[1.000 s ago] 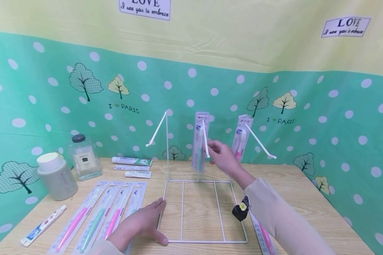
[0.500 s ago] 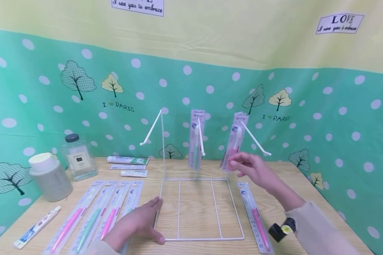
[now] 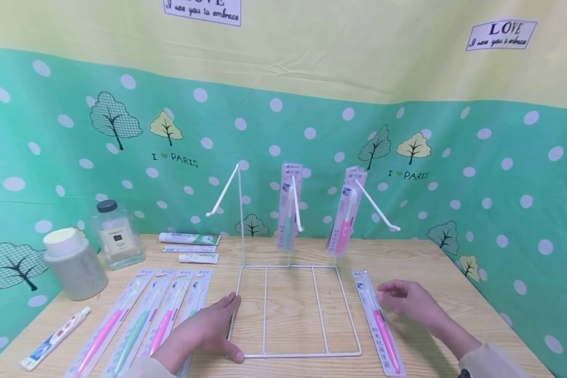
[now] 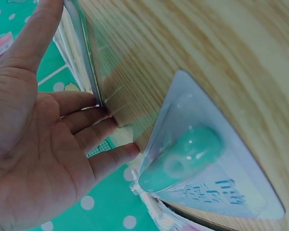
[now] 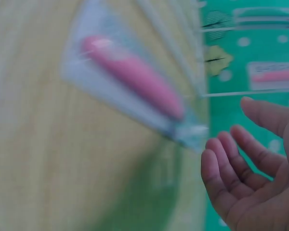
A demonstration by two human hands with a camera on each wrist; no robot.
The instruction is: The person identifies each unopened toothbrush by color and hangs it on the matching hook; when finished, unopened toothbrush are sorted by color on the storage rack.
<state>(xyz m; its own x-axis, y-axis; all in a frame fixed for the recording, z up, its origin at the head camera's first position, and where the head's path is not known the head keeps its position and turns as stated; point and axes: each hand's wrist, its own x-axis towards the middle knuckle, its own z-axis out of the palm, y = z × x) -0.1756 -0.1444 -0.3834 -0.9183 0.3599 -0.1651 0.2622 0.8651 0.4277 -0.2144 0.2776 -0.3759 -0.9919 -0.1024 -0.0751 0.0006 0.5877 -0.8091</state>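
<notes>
My left hand (image 3: 207, 329) rests at the left side of a white wire display rack (image 3: 302, 355), fingers straight against its base. In the left wrist view those fingers (image 4: 94, 127) reach the frame beside a packaged green toothbrush (image 4: 192, 156). My right hand (image 3: 412, 303), loosely bent and holding nothing, hovers just right of a packaged pink toothbrush (image 3: 382, 328) lying on the table. The right wrist view has this pink toothbrush (image 5: 135, 79) blurred beyond the fingertips. Packaged toothbrushes hang on the rack's middle hook (image 3: 296, 202) and right hook (image 3: 378, 206); the left hook (image 3: 223, 190) is bare.
Several packaged toothbrushes (image 3: 105, 329) lie in a row left of the rack. A toothpaste tube (image 3: 55, 337) lies at far left. Behind stand a grey bottle (image 3: 77, 270) and a clear bottle (image 3: 118, 236), near more tubes (image 3: 189, 238). A green curtain (image 3: 193, 126) hangs behind.
My right hand has moved from the middle hook, past the right-hand packs, down to the table beside the pink toothbrush. The left hand stays on the rack; the view has shifted slightly.
</notes>
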